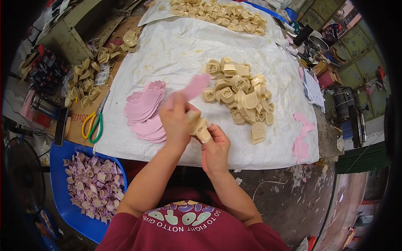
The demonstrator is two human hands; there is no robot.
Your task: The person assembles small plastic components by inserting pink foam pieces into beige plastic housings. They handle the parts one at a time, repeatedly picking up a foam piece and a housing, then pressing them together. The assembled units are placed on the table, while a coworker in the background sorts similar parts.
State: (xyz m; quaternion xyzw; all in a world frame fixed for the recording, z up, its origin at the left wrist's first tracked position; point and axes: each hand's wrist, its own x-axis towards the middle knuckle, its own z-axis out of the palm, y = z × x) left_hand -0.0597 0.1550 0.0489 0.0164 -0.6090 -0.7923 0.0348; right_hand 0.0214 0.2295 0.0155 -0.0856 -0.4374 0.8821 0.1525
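A beige moulded piece (203, 131) is held above the tabletop, just to the right of the pink stack (144, 111). The right hand (215, 148) has its grip clamped on this piece, thumb and fingers pressed to its near side. The left hand (176, 125) has its grip closed on a curved pink piece (197, 87), which sticks out past the fingers, away from the person, and is blurred. More beige shows at the left palm; whether it belongs to the same moulded piece I cannot tell.

The stack itself is a fanned pile of thin, flat pink shapes, lying on the white-sheeted tabletop (163, 50). Right of the stack, beyond the hands, is a loose heap of beige pieces (240, 94), with a few at its near edge facing flat side up. Much farther to the right of the stack, near the sheet's edge, lie pink strips (302, 140). Well beyond the stack, at the far end, a second beige heap (222, 16) is spread out.

Just left of the stack are scissors (95, 125) with one yellow and one green handle, the handles toward the person. Farther left and beyond the stack lie scattered beige pieces (86, 81). Below and left of the stack, lower than the tabletop, stands a blue tub (60, 196) filled with purple-and-cream pieces (94, 186).
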